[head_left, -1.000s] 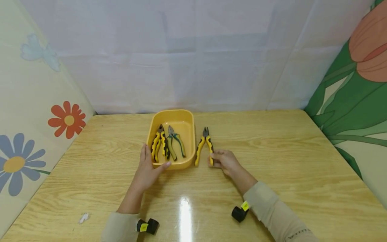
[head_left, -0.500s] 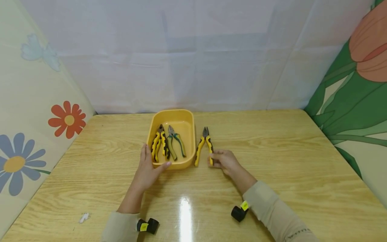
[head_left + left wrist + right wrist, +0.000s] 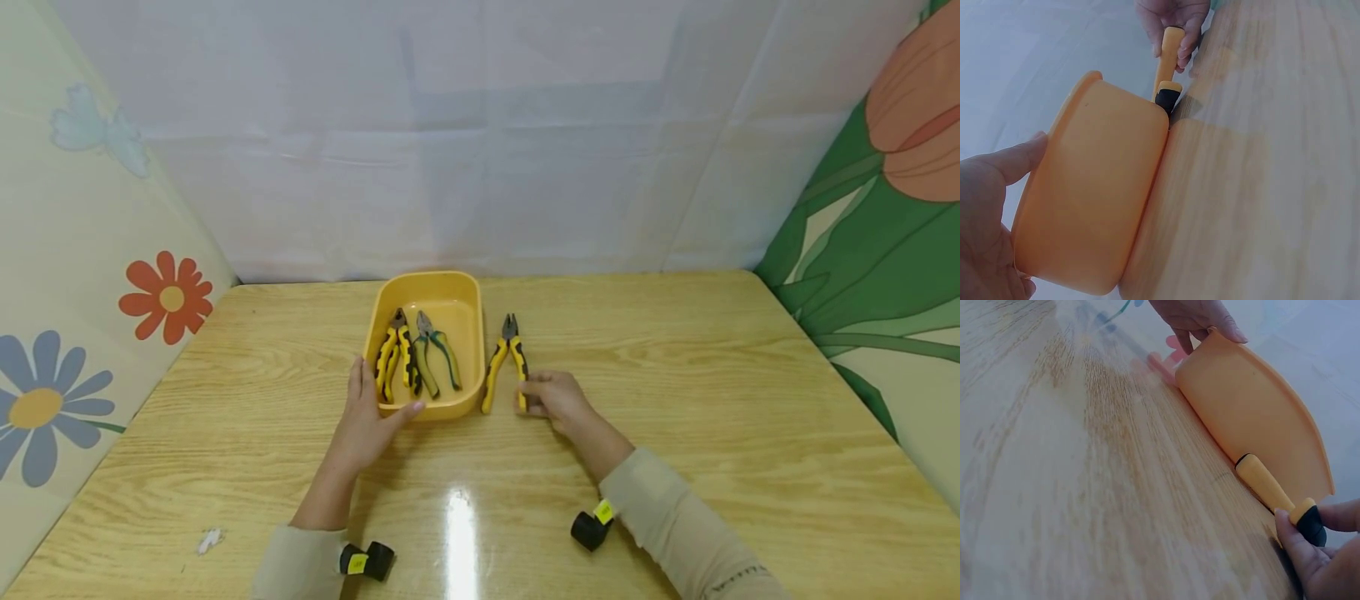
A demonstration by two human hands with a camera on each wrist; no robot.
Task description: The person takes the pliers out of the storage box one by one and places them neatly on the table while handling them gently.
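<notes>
My left hand (image 3: pixel 365 429) holds the near left corner of a yellow plastic tray (image 3: pixel 450 410), thumb over the near rim and fingers along the left wall. Inside lie black-and-yellow pliers (image 3: pixel 406 346) at the left and green-handled pliers (image 3: pixel 423 362) beside them. Right of the tray, another pair of black-and-yellow pliers (image 3: pixel 496 367) points away with its handles spread. My right hand (image 3: pixel 558 400) pinches the end of its right handle; in the right wrist view the thumb and fingers grip that handle (image 3: pixel 1311 519). From the left wrist, the tray's outer wall (image 3: pixel 1094 187) hides its contents.
The wood-grain table (image 3: pixel 675 350) extends to both sides, with a glare spot near the front. A small white scrap (image 3: pixel 210 540) lies at the front left. A white cloth (image 3: pixel 480 150) hangs behind, and flower-painted panels (image 3: pixel 67 333) flank the table.
The right hand and the pliers it pinches have shifted very slightly left. The left hand, the tray and the pliers inside it have not visibly moved.
</notes>
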